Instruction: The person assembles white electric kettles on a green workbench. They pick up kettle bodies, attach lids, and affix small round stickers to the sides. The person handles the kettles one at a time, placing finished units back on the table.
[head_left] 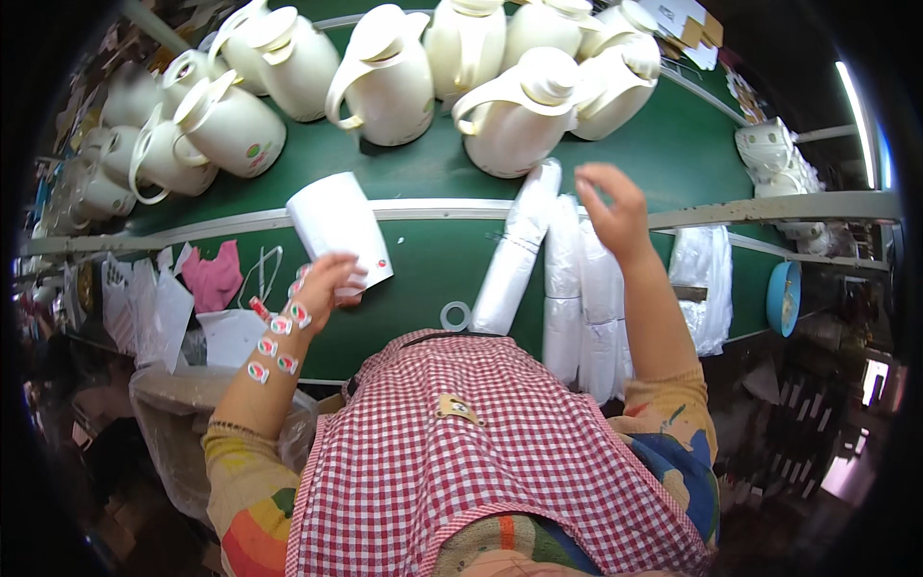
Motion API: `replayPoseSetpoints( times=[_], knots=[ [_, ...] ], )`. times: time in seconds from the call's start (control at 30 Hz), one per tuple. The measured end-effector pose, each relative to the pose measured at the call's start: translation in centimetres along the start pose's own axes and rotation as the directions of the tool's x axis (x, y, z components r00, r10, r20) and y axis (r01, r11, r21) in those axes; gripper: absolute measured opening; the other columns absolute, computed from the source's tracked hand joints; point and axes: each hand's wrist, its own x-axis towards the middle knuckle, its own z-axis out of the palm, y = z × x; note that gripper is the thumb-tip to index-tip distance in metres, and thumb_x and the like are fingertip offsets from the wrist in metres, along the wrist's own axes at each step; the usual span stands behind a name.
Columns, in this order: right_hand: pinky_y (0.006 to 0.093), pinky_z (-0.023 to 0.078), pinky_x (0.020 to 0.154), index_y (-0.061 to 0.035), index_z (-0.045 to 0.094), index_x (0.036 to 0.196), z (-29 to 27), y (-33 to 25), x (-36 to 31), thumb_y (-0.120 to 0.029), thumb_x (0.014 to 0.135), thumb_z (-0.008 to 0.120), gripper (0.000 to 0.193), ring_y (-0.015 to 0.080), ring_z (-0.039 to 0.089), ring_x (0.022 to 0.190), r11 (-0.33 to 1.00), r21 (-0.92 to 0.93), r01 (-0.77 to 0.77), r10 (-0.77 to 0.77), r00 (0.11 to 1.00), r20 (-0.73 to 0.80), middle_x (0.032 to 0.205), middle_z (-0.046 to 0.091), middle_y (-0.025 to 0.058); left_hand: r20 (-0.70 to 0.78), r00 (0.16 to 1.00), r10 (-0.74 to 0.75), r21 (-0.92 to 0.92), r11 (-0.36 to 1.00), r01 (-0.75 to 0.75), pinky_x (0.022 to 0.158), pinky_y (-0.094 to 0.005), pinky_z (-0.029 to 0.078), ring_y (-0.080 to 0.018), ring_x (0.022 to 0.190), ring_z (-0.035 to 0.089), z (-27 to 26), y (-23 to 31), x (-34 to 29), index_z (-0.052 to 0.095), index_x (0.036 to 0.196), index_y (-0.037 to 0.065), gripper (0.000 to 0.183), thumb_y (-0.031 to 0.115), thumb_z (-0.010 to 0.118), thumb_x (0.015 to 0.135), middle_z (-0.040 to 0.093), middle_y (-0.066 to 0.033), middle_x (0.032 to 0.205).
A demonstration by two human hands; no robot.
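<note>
My left hand [332, 281] is at the lower edge of a white sheet [338, 219], its fingers loosely bent and apart over the paper. The sheet bears a small red-and-green sticker [382, 263] near its right corner. Several similar round stickers [280, 325] are stuck along my left wrist and forearm. My right hand [615, 207] hovers above the far ends of some rolled clear plastic bags [598, 279], thumb and fingers apart, with nothing seen in it. Just left of it another plastic roll [517, 252] leans toward a cream thermos jug [519, 120].
Several more cream jugs [386, 82] crowd the far green bench [423, 173], behind a pale metal rail [437, 209]. A tape roll [455, 315] lies by my apron. At left are a pink cloth [212, 276] and a plastic-lined box [173, 413]; at right, a blue bowl [783, 298].
</note>
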Motion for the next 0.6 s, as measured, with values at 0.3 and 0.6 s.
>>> replayPoseSetpoints(
  times=[0.3,0.6],
  knots=[
    [0.0416,0.048,0.092,-0.0126,0.059,0.125,3.8,2.4,15.6,-0.053,0.07,0.072,0.07,0.0329,0.055,0.115,0.885,-0.465,0.032,-0.022,0.999,0.028,0.124,0.059,0.0099,0.011,0.706,0.708,0.395,0.645,-0.654,0.099,-0.0385,0.042,-0.0281,0.123,0.046,15.0,13.4,16.6,0.04,0.136,0.003,0.06,0.028,0.064,0.088,0.048,-0.0173,0.134],
    [0.0397,0.048,0.087,-0.0097,0.062,0.109,3.9,3.7,17.8,-0.04,0.064,0.077,0.056,0.0304,0.058,0.104,0.947,-0.312,0.071,0.012,0.967,0.256,0.105,0.059,0.0098,0.352,0.797,0.49,0.23,0.781,-0.581,0.067,-0.0248,0.045,-0.0091,0.07,0.055,15.4,13.3,17.1,0.056,0.095,0.006,0.024,0.029,0.062,0.093,0.059,-0.0004,0.077]
  ],
)
